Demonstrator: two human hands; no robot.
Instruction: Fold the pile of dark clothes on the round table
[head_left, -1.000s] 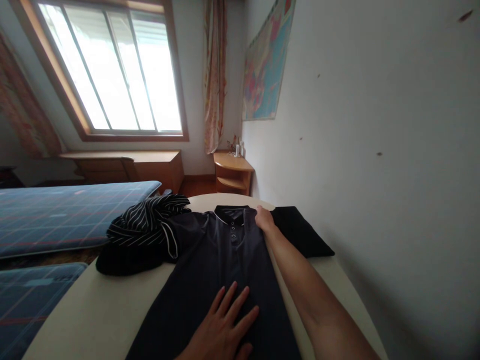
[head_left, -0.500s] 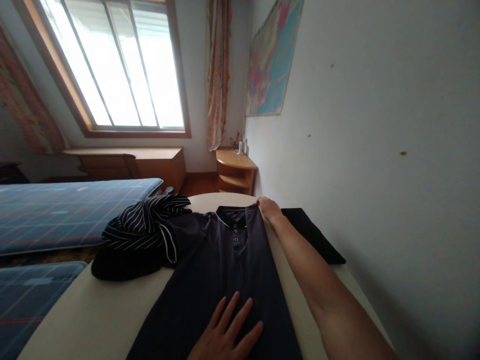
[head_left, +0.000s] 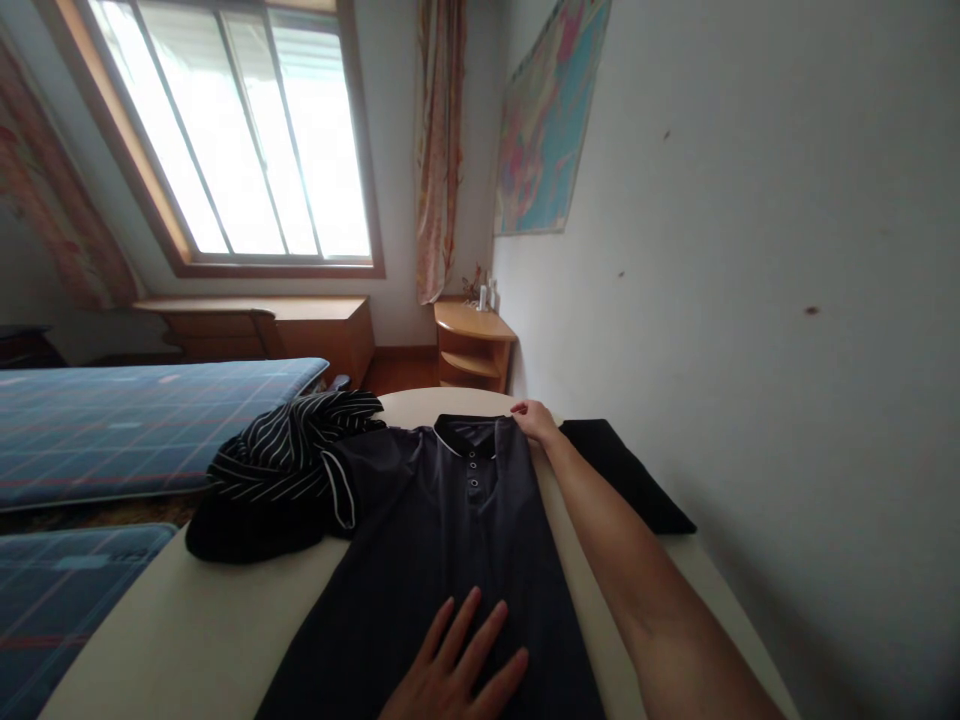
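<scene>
A dark polo shirt (head_left: 420,560) lies front up on the pale round-edged table, its right side folded inward along a straight edge. It has a black collar (head_left: 465,435) with white piping and a short buttoned placket. My left hand (head_left: 454,665) rests flat on the lower front, fingers spread. At the folded right shoulder, beside the collar, is my right hand (head_left: 534,420), its thumb and fingers curled together in a pinch at the fabric's edge. The left sleeve (head_left: 341,490), edged in white, reaches out to a heap of black-and-white striped cloth (head_left: 281,440).
A folded black cloth (head_left: 626,475) lies on the table (head_left: 172,620) by the wall, beyond my right forearm. To the left are blue checked mattresses (head_left: 150,420). A wooden corner shelf (head_left: 474,322) and a desk (head_left: 322,308) stand at the back.
My right hand has shifted slightly at the shoulder, and its fingertips show more plainly past the fabric edge. The shoulder corner sits slightly lower. My left hand stays on the shirt front.
</scene>
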